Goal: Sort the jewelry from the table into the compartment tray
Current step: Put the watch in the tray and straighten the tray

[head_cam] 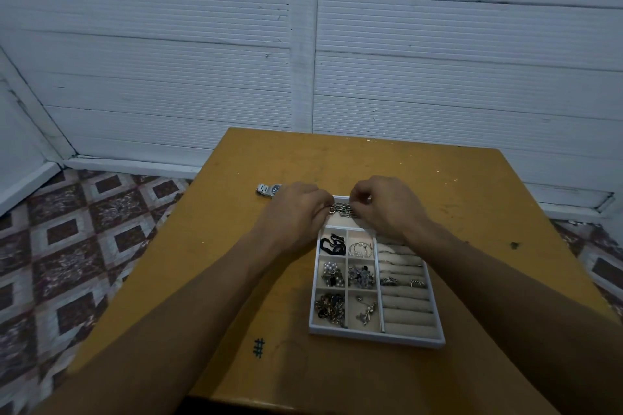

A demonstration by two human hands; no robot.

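The left hand (296,209) and right hand (384,209) pinch a chain (341,210) over the tray (374,338)'s twelve-o'clock compartment; uneven release might drape it overboard.

You sit in what looks like a plain room of a home. The wall (168,61) is white ribbed panels, cracked in places, with a white skirting board (135,163) at its foot. The floor (84,246) has patterned tiles in brown and grey squares. The ochre table (371,162) is scuffed, with a pen mark (259,347) on it.
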